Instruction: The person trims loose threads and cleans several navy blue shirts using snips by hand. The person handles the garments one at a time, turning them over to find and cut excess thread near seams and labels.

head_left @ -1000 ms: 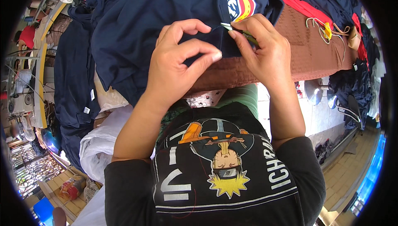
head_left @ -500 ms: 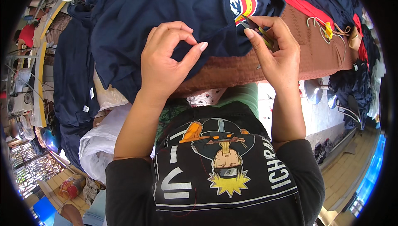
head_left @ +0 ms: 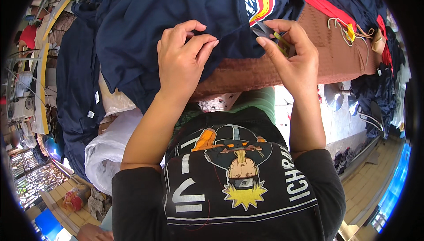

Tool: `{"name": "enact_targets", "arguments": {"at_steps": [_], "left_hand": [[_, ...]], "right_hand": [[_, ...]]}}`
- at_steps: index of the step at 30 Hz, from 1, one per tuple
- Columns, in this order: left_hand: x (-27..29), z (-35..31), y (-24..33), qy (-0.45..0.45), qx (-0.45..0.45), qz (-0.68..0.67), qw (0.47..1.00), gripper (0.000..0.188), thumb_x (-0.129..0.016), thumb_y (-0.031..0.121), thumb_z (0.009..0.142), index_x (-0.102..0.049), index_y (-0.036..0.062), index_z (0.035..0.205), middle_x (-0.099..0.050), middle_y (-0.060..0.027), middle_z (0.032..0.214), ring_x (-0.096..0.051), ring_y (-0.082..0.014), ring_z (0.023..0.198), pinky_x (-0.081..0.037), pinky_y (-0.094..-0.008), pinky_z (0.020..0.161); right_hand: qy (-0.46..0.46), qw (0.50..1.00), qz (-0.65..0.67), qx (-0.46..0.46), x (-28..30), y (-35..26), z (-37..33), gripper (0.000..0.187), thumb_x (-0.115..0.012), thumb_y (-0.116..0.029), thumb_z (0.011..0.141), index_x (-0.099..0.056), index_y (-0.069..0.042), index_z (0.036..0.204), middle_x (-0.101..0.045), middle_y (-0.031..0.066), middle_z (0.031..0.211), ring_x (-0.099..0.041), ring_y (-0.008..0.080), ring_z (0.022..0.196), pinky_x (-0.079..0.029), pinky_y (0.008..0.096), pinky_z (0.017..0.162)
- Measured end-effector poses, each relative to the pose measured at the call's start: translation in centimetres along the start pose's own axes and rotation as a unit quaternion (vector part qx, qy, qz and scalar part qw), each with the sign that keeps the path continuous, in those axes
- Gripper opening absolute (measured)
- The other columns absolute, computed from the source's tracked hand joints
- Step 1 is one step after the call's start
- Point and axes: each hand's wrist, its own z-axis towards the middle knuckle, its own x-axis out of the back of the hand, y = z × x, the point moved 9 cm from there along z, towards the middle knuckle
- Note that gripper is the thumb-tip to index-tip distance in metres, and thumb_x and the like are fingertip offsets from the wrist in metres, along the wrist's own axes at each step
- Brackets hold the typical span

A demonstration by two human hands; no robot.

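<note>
A navy garment (head_left: 145,29) lies spread over the surface in front of me, with a white, red and yellow print (head_left: 263,0) near its right end. Over its near edge is my left hand (head_left: 179,60), thumb and forefinger pinched together. What they hold, if anything, is too small to make out. My right hand (head_left: 300,55) grips small thread snips (head_left: 265,30) with yellowish handles. Their dark blades point left, just below the print, and look parted. Part of the handles is hidden by my fingers.
Brown quilted cloth (head_left: 318,37) covers the surface. At the right lie a red strip (head_left: 320,6) and a yellow piece (head_left: 351,32) with pale cords. More navy clothing (head_left: 75,91) hangs at the left, above a clear plastic bag (head_left: 104,152).
My left thumb and forefinger have drawn together into a tighter pinch, and that hand has shifted slightly right. The snips have dipped a little, and their blades show more.
</note>
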Motion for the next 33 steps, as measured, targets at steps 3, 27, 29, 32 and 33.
{"name": "enact_targets", "arguments": {"at_steps": [3,27,29,32,33], "left_hand": [[0.5,-0.3,0.2,-0.006,0.008,-0.022,1.000,0.012,-0.080,0.014,0.070,-0.073,0.0129,0.079,-0.062,0.0058,0.099,-0.055,-0.0164,0.082,-0.042,-0.0325,0.074],[7.6,2.3,1.1,0.007,-0.059,-0.259,0.964,0.056,-0.044,0.035,0.097,-0.059,0.0076,0.051,-0.069,-0.0053,0.086,-0.053,-0.0236,0.086,-0.041,-0.0343,0.080],[10.2,3.0,0.3,0.060,-0.061,-0.302,0.950,0.063,-0.033,0.038,0.103,-0.057,0.0038,0.057,-0.067,-0.0142,0.082,-0.053,-0.0234,0.087,-0.043,-0.0365,0.079],[10.3,3.2,3.4,-0.034,0.005,-0.451,0.892,0.039,-0.034,0.036,0.104,-0.059,0.0095,0.089,-0.062,-0.0133,0.085,-0.052,-0.0240,0.076,-0.036,-0.0344,0.072],[10.2,3.0,5.5,-0.106,-0.014,-0.509,0.854,0.032,-0.039,0.035,0.102,-0.059,0.0128,0.091,-0.064,-0.0096,0.087,-0.055,-0.0223,0.077,-0.036,-0.0333,0.072]], "right_hand": [[-0.008,0.999,0.020,0.043,-0.9,-0.8,-0.4,0.025,-0.078,-0.007,0.075,-0.065,-0.002,0.096,-0.064,0.0084,0.086,-0.065,0.0188,0.074,-0.051,0.0273,0.064],[0.030,0.989,-0.068,0.128,-1.3,-2.5,-0.4,0.019,-0.075,-0.007,0.076,-0.066,-0.005,0.093,-0.063,0.0057,0.082,-0.064,0.0197,0.063,-0.051,0.0292,0.055],[0.075,0.994,0.009,0.080,0.1,-1.0,0.1,0.021,-0.078,-0.005,0.077,-0.066,-0.003,0.095,-0.064,0.0052,0.083,-0.059,0.0094,0.065,-0.049,0.0227,0.056],[0.098,0.994,-0.007,0.043,1.9,-0.1,0.1,0.024,-0.077,-0.004,0.079,-0.066,0.000,0.099,-0.064,0.0019,0.085,-0.055,0.0049,0.067,-0.046,0.0186,0.058],[0.113,0.993,0.006,0.035,2.7,0.2,0.1,0.024,-0.077,-0.004,0.080,-0.065,0.000,0.100,-0.064,0.0015,0.086,-0.055,0.0047,0.068,-0.045,0.0184,0.059]]}}
